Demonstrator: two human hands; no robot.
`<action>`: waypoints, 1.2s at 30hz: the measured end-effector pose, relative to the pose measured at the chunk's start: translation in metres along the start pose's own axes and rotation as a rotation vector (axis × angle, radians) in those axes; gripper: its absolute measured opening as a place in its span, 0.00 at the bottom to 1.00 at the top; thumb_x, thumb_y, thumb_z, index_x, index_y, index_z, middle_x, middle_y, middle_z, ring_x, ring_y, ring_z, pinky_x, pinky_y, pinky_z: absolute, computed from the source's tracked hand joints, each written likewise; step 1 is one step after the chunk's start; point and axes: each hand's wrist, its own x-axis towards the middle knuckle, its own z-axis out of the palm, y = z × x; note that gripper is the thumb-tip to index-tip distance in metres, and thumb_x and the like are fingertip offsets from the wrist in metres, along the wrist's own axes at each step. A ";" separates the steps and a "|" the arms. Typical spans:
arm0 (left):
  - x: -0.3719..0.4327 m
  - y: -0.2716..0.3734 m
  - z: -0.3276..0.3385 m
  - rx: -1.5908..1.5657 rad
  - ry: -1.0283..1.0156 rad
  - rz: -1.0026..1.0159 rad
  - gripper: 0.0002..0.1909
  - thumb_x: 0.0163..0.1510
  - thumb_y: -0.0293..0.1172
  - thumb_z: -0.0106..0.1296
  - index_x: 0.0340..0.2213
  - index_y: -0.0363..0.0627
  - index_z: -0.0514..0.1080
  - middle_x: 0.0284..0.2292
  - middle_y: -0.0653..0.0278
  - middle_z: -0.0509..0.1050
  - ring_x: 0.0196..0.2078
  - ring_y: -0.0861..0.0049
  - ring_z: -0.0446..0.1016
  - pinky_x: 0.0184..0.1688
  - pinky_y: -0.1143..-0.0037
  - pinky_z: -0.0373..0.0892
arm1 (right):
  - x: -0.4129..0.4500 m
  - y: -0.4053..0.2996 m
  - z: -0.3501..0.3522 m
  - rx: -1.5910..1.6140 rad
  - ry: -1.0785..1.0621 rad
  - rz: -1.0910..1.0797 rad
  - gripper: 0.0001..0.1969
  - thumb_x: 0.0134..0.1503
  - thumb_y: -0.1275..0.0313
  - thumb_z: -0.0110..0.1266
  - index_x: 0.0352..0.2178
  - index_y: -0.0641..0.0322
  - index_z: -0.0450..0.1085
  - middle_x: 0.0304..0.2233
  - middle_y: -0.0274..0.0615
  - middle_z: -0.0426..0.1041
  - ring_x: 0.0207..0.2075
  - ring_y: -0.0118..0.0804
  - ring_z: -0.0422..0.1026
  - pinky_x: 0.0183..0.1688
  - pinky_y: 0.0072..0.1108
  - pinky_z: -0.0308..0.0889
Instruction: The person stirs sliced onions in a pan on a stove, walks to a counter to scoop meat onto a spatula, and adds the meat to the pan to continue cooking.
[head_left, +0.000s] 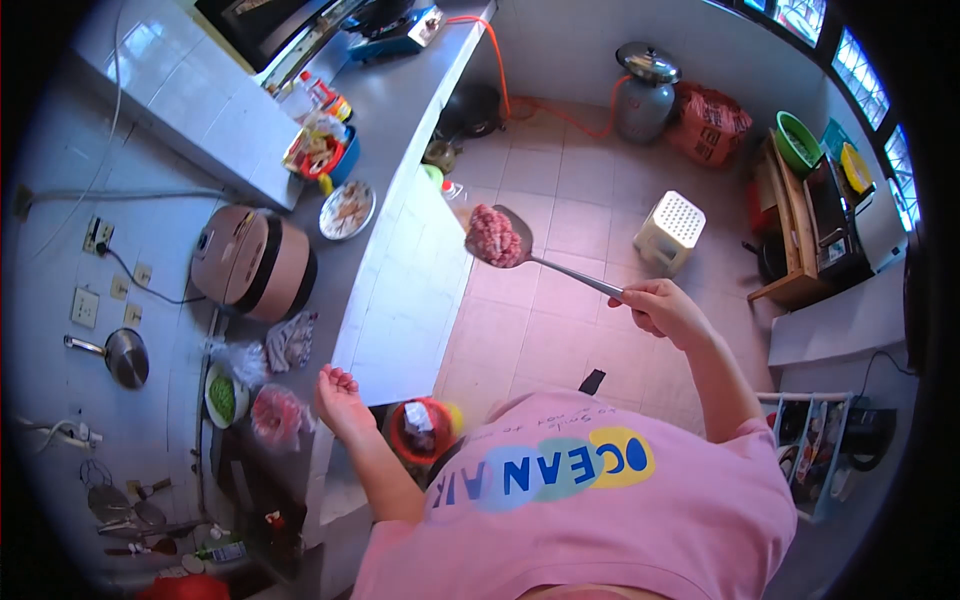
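Observation:
My right hand (664, 309) grips the metal handle of a wok spatula (574, 276) held out over the floor. On its blade sits a mound of raw minced meat (495, 237). My left hand (342, 397) is palm up at the counter's edge, fingers loosely curled, with nothing in it. Close to that hand on the counter are a pink plastic bag (279, 416) and a white bowl of chopped greens (223, 397). A crumpled cloth (291, 341) lies a little farther along.
Along the counter (379, 142) stand a rice cooker (255, 262), a stained plate (347, 211), a blue basket of packets (341, 161) and a gas stove (397, 34). A plastic stool (670, 229), a gas cylinder (645, 109) with an orange hose (499, 67) and a red bin (424, 442) occupy the floor.

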 end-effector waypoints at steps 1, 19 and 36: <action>0.004 -0.004 0.020 -0.005 -0.004 0.000 0.11 0.53 0.35 0.44 0.31 0.40 0.67 0.24 0.69 0.66 0.26 0.83 0.63 0.27 0.83 0.59 | 0.006 0.001 -0.016 0.024 0.065 -0.006 0.13 0.56 0.68 0.43 0.32 0.66 0.71 0.11 0.26 0.56 0.11 0.18 0.49 0.13 0.13 0.43; 0.179 -0.109 0.368 -0.195 -0.097 -0.141 0.04 0.49 0.30 0.49 0.26 0.43 0.66 0.21 0.71 0.64 0.23 0.84 0.61 0.25 0.84 0.58 | 0.254 -0.161 -0.238 0.335 0.186 -0.244 0.12 0.55 0.69 0.43 0.31 0.69 0.69 0.09 0.22 0.51 0.09 0.14 0.45 0.11 0.11 0.38; 0.222 -0.166 0.549 -0.321 0.280 0.082 0.06 0.49 0.30 0.50 0.29 0.42 0.68 0.23 0.69 0.67 0.24 0.83 0.63 0.26 0.83 0.60 | 0.621 -0.465 -0.371 0.089 -0.183 -0.287 0.14 0.56 0.65 0.42 0.33 0.66 0.70 0.11 0.22 0.49 0.12 0.16 0.45 0.13 0.13 0.39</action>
